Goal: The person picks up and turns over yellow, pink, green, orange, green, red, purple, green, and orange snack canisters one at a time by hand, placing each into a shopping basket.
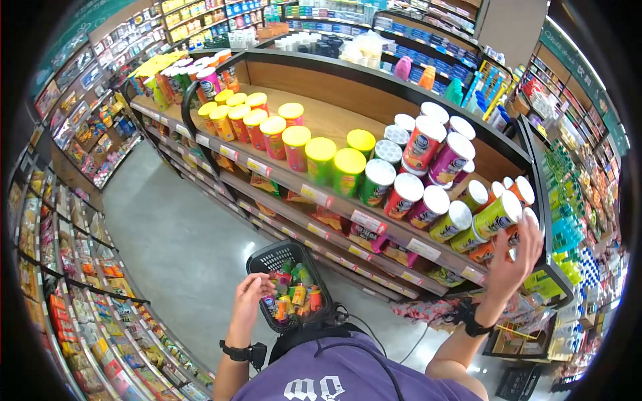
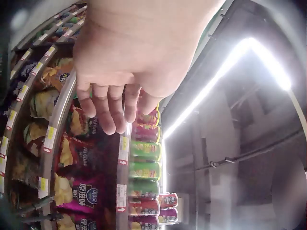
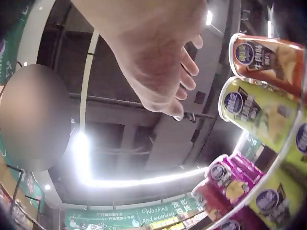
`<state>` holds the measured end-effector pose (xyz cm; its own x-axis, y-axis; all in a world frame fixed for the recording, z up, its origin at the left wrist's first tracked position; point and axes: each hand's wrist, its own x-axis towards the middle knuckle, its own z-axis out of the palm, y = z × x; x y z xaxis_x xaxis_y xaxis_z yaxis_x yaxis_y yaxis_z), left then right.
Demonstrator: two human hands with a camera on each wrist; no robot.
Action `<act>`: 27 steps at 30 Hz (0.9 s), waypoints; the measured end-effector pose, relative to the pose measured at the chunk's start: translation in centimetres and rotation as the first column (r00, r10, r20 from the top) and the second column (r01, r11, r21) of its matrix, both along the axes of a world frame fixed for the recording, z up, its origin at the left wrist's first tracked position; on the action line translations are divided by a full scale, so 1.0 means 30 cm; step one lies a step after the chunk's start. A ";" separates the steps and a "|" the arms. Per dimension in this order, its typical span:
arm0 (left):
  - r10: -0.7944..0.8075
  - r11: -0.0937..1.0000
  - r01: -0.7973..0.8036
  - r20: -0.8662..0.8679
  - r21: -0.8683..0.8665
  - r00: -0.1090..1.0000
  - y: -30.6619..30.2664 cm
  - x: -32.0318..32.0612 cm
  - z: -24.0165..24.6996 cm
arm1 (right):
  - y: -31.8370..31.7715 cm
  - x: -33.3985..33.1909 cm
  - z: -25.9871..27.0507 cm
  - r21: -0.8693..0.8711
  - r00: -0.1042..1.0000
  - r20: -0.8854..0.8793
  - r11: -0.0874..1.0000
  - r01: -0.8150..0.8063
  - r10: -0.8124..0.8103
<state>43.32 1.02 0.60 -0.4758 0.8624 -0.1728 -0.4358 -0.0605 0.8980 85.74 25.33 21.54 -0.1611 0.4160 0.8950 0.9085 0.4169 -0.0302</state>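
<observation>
The right hand (image 1: pixel 515 257) is raised with fingers spread and nothing held. It is just beside a green canister (image 1: pixel 496 215), which lies on its side in the stack at the right end of the shelf (image 1: pixel 334 117). The left hand (image 1: pixel 251 291) is seen well apart from it, fingers loosely curled and empty, above the black basket (image 1: pixel 271 255). The canister is judged light and stiff, a smooth tube with brittle contents. It is best grasped round the body near the lid, since 1 careless pull could set neighbouring tubes rolling.
</observation>
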 end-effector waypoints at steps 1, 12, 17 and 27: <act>0.014 1.000 -0.015 0.006 0.005 1.000 -0.009 0.009 0.012 | 0.016 0.000 0.030 -0.009 0.996 0.019 0.996 0.092 -0.092; 0.132 0.990 -0.130 -0.038 0.063 0.990 -0.150 0.000 -0.021 | 0.116 0.011 -0.073 -0.205 0.948 0.054 0.925 0.319 -0.314; 0.187 0.973 -0.196 0.084 0.122 0.979 -0.177 0.004 0.003 | 0.093 -0.011 -0.055 -0.244 0.989 -0.002 0.959 0.145 -0.150; 0.191 0.959 -0.218 0.154 0.184 0.969 -0.229 -0.005 -0.036 | 0.062 -0.120 -0.021 -0.307 0.977 -0.183 0.937 -0.166 0.113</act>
<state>43.18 -5.84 -0.48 -0.6299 0.7723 -0.0827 -0.5102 -0.3312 0.7937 82.14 27.18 20.91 -0.1035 0.6668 0.7380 0.8139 0.4833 -0.3225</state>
